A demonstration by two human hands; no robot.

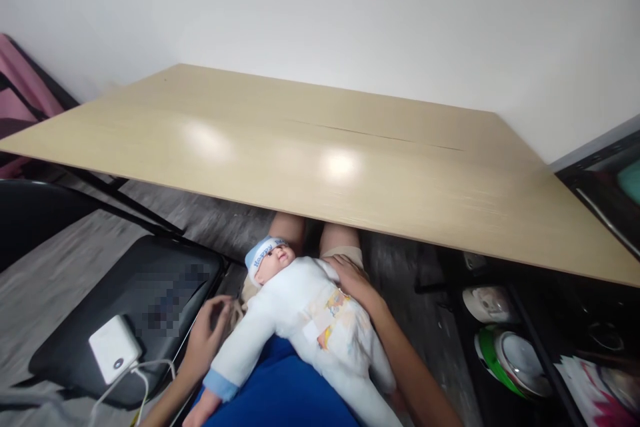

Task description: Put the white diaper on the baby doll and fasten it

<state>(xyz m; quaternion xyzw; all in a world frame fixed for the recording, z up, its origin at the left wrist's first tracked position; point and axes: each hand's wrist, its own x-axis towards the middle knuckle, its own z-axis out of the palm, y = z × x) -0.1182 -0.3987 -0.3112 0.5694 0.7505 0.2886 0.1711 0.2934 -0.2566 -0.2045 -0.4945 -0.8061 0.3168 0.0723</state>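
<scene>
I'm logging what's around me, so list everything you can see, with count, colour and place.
Doll: 1, white suit with blue cuff, on the lap
Cap: 1, blue and white, on the doll's head
Table: 1, light wood colour, ahead
Wall: 1, white, behind the table
Chair: 1, black, left
Small device: 1, white, cabled, on the chair
Round containers: 2, white, one green-rimmed, lower right
Packet: white and pink, lower right corner
Fabric-like item: pink, far left
Floor: grey, below
Shirt: 1, blue, bottom centre
Legs: 2, bare at the knees, under the table edge
Left hand: 1, bare, beside the doll's sleeve
Right hand: 1, bare, on the doll's side
</scene>
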